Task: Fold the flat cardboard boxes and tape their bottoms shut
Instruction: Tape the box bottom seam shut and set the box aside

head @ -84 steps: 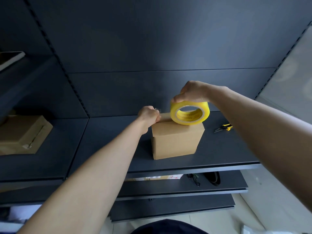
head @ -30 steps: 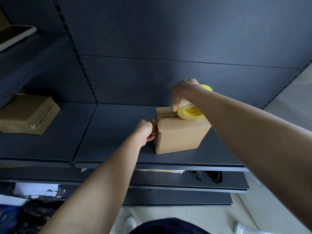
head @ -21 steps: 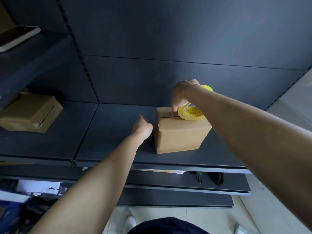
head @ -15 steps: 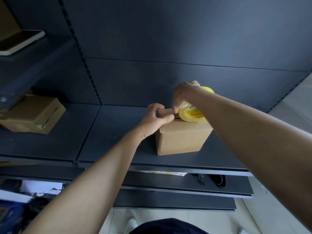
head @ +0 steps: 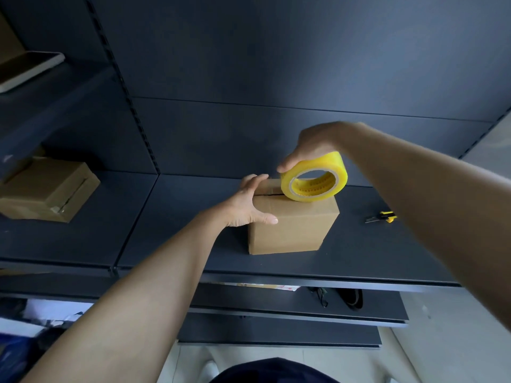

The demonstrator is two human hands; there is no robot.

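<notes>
We see cardboard box [head: 290, 230] standing on dark shelf [head: 188, 217]. Left hand [head: 249, 205], fingers spread wide, presses its top left edge. Right hand [head: 312, 147] grips yellow tape roll [head: 313, 181], upright on box top.

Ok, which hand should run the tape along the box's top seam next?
Right. The right hand grips the yellow tape roll at the top of the box. The left hand lies flat on the box's left top edge, probably better used to steady it.

Box [head: 290, 228] mid-shelf [head: 179, 244]; tape roll [head: 313, 178] on top; knife [head: 381, 217] right; second box [head: 47, 189] far left.
</notes>
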